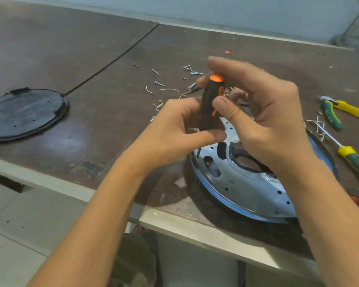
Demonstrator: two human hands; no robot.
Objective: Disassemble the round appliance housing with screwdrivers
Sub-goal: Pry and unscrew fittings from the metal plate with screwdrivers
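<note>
1. centrally, from the head camera, a black-and-orange screwdriver (210, 100) stands nearly upright over the round housing (243, 189), which lies on the table (91, 59) by its near edge.
2. the left hand (180, 129) curls thumb and fingers round the lower handle; the right hand (263, 121) pinches the upper part.
3. a black cover (25, 112) lies well apart at left, loose screws (174, 77) behind, pliers (340, 110) at right.

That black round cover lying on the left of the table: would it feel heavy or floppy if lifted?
The black cover looks like thin moulded plastic, so probably light and slightly flexible; its raised rings likely stiffen it. Lying flat on the table, it should slide, not roll.
</note>
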